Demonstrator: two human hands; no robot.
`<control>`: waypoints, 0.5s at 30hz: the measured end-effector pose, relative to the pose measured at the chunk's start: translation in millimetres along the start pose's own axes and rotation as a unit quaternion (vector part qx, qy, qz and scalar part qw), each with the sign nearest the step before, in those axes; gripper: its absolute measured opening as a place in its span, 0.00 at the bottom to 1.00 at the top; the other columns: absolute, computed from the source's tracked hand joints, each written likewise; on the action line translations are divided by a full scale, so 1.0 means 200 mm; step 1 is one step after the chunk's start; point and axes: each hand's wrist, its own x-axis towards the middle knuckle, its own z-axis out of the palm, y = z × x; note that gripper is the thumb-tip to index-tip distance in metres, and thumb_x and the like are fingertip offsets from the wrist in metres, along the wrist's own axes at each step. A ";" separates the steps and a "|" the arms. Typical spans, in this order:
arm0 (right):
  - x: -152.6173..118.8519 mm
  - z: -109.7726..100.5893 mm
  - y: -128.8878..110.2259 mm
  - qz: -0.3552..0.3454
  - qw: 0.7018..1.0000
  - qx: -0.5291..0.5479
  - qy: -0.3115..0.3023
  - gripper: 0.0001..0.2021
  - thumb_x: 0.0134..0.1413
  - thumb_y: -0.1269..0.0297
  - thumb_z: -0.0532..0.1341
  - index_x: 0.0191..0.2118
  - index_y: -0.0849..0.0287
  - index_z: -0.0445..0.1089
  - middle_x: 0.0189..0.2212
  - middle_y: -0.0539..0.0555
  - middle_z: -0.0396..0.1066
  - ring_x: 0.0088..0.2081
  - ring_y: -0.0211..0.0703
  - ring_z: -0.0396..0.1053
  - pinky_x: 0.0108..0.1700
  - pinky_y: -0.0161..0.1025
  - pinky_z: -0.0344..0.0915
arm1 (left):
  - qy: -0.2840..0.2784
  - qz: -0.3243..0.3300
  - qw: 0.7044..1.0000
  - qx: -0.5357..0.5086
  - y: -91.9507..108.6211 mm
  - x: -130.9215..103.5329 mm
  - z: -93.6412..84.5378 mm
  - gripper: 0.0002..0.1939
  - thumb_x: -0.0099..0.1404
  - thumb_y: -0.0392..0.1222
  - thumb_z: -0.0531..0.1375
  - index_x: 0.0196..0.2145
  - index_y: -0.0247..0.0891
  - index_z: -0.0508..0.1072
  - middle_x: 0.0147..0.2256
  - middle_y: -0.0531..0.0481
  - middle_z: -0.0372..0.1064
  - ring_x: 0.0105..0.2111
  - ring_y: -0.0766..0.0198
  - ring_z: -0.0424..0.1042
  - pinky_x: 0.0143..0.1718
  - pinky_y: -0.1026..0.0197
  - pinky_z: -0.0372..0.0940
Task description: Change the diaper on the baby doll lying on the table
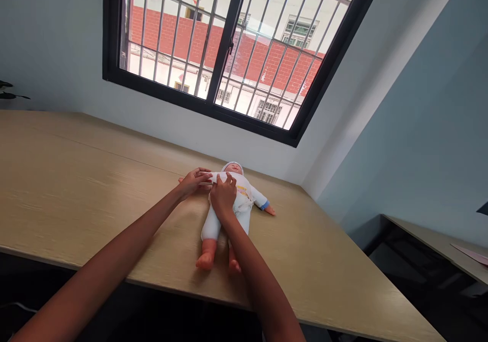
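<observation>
A baby doll (242, 219) lies on its back on the table, its head toward the window and its bare feet toward me. It wears a white shirt (244, 181) with a yellow print and a blue cuff, white trousers, and a white cap (232, 164). My left hand (195, 182) is at the doll's arm on the left, its fingers closed about the white sleeve (215, 176). Over the chest, my right hand (224, 194) has bent fingers gripping the shirt near that shoulder. My right forearm covers part of one leg.
The light wooden table (122, 199) runs wide to both sides, its front edge near my forearms. Behind it are a wall and a barred window (213, 109) with a dark frame. A second table (423, 232) stands at the right, with something pink (470, 254) on it.
</observation>
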 end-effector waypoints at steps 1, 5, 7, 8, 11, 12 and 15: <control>0.00 0.00 0.01 0.016 1.000 0.018 0.012 0.20 0.66 0.64 0.48 0.60 0.58 0.65 0.62 0.64 0.54 0.59 0.59 0.54 0.54 0.50 0.58 | -0.008 0.001 1.000 0.006 -0.01 0.00 0.02 0.26 0.51 0.54 0.70 0.42 0.38 0.71 0.42 0.47 0.73 0.42 0.60 0.73 0.44 0.57 0.69; -0.01 -0.02 0.04 0.072 0.992 0.097 0.049 0.21 0.66 0.62 0.48 0.60 0.57 0.64 0.62 0.65 0.52 0.59 0.60 0.56 0.51 0.50 0.62 | -0.059 -0.008 0.997 0.043 -0.05 -0.02 0.08 0.26 0.51 0.55 0.69 0.43 0.38 0.74 0.45 0.45 0.74 0.47 0.54 0.71 0.45 0.58 0.67; 0.00 -0.03 0.07 0.090 0.986 0.128 0.063 0.21 0.66 0.64 0.47 0.59 0.60 0.65 0.61 0.67 0.54 0.58 0.57 0.59 0.53 0.48 0.62 | -0.076 -0.012 0.995 0.061 -0.06 -0.03 0.10 0.26 0.50 0.55 0.70 0.44 0.38 0.75 0.47 0.44 0.73 0.50 0.53 0.69 0.48 0.58 0.66; 0.00 -0.03 0.09 0.094 0.984 0.137 0.066 0.20 0.66 0.66 0.47 0.58 0.63 0.66 0.60 0.68 0.56 0.58 0.56 0.61 0.54 0.47 0.61 | -0.079 -0.014 0.994 0.071 -0.06 -0.04 0.11 0.27 0.49 0.54 0.71 0.44 0.38 0.75 0.48 0.44 0.72 0.51 0.52 0.68 0.50 0.57 0.64; 0.01 -0.04 0.14 0.091 0.983 0.149 0.065 0.19 0.63 0.70 0.48 0.52 0.68 0.71 0.57 0.69 0.61 0.55 0.52 0.65 0.56 0.43 0.60 | -0.083 -0.020 0.992 0.095 -0.06 -0.06 0.11 0.29 0.48 0.52 0.71 0.46 0.38 0.74 0.50 0.43 0.71 0.56 0.49 0.64 0.54 0.55 0.61; 0.02 -0.04 0.15 0.088 0.982 0.152 0.064 0.18 0.62 0.71 0.48 0.49 0.69 0.72 0.56 0.69 0.63 0.55 0.51 0.65 0.56 0.42 0.60 | -0.084 -0.022 0.991 0.101 -0.05 -0.07 0.11 0.29 0.49 0.52 0.71 0.47 0.37 0.74 0.50 0.43 0.71 0.56 0.49 0.63 0.55 0.54 0.61; 0.02 -0.04 0.18 0.084 0.981 0.161 0.070 0.17 0.60 0.73 0.50 0.47 0.71 0.73 0.52 0.69 0.67 0.55 0.51 0.65 0.56 0.40 0.60 | -0.088 -0.025 0.990 0.112 -0.04 -0.08 0.12 0.30 0.50 0.52 0.70 0.48 0.37 0.73 0.50 0.43 0.71 0.57 0.47 0.63 0.56 0.52 0.61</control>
